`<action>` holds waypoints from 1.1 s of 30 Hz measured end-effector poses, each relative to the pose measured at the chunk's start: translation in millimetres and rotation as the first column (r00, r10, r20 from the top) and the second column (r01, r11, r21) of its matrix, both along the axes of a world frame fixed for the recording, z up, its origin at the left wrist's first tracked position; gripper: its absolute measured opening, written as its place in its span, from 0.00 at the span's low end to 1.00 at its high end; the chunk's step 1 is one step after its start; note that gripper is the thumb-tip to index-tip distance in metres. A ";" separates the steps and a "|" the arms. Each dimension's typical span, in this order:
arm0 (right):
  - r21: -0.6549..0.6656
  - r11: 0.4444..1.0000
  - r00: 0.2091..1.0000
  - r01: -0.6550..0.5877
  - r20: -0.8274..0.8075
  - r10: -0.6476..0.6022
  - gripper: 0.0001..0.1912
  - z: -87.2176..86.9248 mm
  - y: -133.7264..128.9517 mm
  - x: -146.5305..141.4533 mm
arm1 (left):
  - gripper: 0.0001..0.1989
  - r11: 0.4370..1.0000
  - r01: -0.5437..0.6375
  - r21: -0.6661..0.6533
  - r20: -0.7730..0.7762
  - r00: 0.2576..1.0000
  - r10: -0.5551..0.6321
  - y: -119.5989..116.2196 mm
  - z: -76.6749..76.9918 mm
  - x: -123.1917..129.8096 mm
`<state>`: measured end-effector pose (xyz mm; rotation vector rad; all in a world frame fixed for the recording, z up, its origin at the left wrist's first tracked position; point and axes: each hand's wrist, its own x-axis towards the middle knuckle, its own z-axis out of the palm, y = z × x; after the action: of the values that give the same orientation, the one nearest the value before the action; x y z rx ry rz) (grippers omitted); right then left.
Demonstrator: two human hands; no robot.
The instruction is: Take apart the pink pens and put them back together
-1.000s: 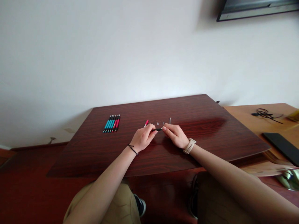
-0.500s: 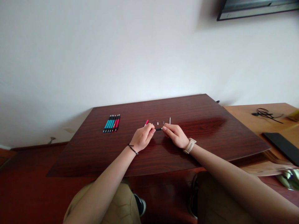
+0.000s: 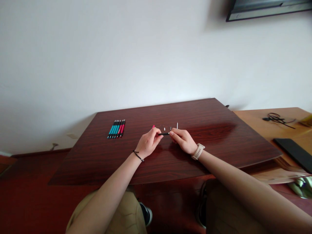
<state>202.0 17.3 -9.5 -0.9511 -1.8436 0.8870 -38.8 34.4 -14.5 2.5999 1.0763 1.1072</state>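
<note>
Left hand (image 3: 147,142) has shifted slightly since the frame half a second ago: more of the black barrel (image 3: 164,134) now shows between the hands, and less of the red piece (image 3: 153,126) shows past the left fingers. Right hand (image 3: 183,140) looks nearly unchanged. Barrel taken as reference for all positions below. It is held roughly level between the two hands, above the near-middle part of the table (image 3: 207,113). Left hand: closed, thumb and fingers pinching the barrel's left end. Right hand: closed, thumb and fingers pinching at the barrel's right end, where a pale tip shows; whether that tip is a separate part cannot be told. Red piece lies just beyond the barrel to its left, mostly hidden by the left hand. Directly beyond the barrel, a small white piece (image 3: 164,129); beyond its right end, a small grey piece (image 3: 170,128), too small to identify. Slim white stick (image 3: 177,125) farther right, pointing away, near end covered by the right hand. Well left of the barrel, a row of pens (image 3: 116,129), teal-and-black ones on the left, red-and-black on the right, side by side. Nearer the wearer than the barrel: dark bracelet (image 3: 138,156) on the left wrist, pale watch (image 3: 198,151) on the right. Far right of the barrel: a light wooden surface (image 3: 258,120) bearing a coiled black cable (image 3: 276,118) and a flat dark object (image 3: 293,152).
</note>
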 end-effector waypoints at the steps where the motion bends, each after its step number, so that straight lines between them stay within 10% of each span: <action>1: 0.002 1.000 1.000 0.002 -0.007 -0.002 0.27 0.3 -0.4 -0.4 | 0.08 1.000 -0.005 0.004 -0.002 1.000 0.005 -0.3 0.2 0.2; 6: -0.031 0.999 0.998 0.016 -0.060 -0.017 0.14 -1.3 -0.6 -1.9 | 0.08 1.000 0.013 0.015 -0.020 1.000 -0.013 -1.3 1.2 1.7; 22: -0.006 0.986 0.951 0.168 -0.262 -0.164 0.17 9.1 14.6 14.5 | 0.05 0.999 0.029 -0.031 -0.122 0.992 -0.032 -2.4 4.2 4.8; 33: 0.096 0.895 0.891 0.435 0.098 -0.443 0.14 -12.5 62.2 86.3 | 0.05 0.998 0.047 -0.045 -0.148 0.988 -0.053 -3.9 4.2 5.2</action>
<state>288.3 79.5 -22.0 -1.3308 -1.6423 0.4895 -33.6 30.5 -10.2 2.6968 1.0440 0.8817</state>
